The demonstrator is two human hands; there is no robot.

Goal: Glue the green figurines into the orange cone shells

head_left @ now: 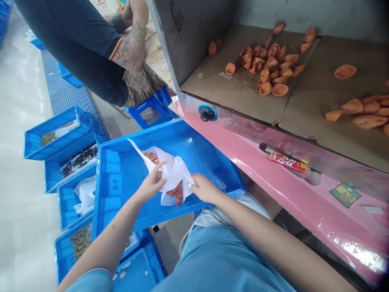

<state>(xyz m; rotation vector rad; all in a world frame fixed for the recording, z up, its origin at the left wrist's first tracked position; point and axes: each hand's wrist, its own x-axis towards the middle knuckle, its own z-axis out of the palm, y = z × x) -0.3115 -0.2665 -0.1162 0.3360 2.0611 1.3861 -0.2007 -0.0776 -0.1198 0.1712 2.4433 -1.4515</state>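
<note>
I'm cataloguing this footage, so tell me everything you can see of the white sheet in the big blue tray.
The white sheet looks thin, soft and slightly see-through, perhaps plastic; whether it is a bag is unclear. It lies creased and partly folded inside the blue tray, with orange pieces showing at its upper left and lower part. The right hand grips its right corner; the left hand is at its left side, contact unclear.
</note>
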